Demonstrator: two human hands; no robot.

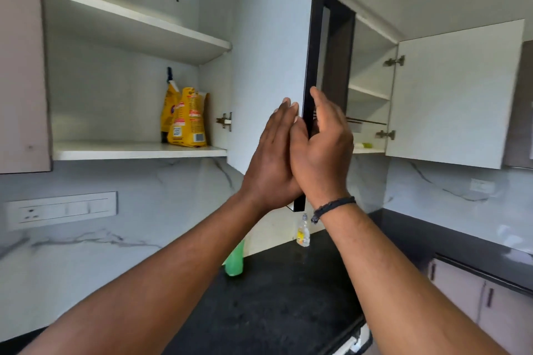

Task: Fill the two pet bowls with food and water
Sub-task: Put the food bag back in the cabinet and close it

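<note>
Two yellow pet food bags (pixel 186 118) stand upright on the lower shelf of an open wall cabinet, at its right end. The cabinet door (pixel 271 60) stands swung out towards me, edge on. My left hand (pixel 274 158) lies flat with straight fingers against the door's white inner face. My right hand (pixel 323 150) is on the other side of the door's dark edge, fingers curled round it. No pet bowls are in view.
A green bottle (pixel 235 261) and a small clear bottle with a yellow label (pixel 302 232) stand on the black counter (pixel 282 305). Another wall cabinet door (pixel 455 95) hangs open at the right. A switch panel (pixel 60 209) is on the marble wall.
</note>
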